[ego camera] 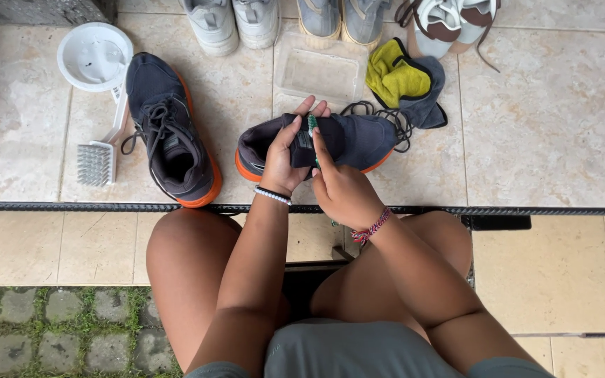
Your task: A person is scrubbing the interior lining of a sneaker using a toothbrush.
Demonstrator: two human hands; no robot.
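My left hand (pixel 283 155) grips a dark grey shoe with an orange sole (pixel 358 140), held sideways above the tiled floor, fingers wrapped over its tongue. My right hand (pixel 341 187) holds a small green-handled brush (pixel 312 126) against the shoe's tongue area. The shoe's loose black laces (pixel 379 112) trail to the right. Its matching shoe (pixel 171 133) lies on the tiles to the left, laced, toe pointing away from me.
A white scrub brush (pixel 101 155) and a white round bowl (pixel 95 56) lie at the left. A clear plastic tray (pixel 316 73), a yellow cloth on a grey cloth (pixel 400 80), and several pairs of pale shoes (pixel 232 24) line the far side. My knees are below.
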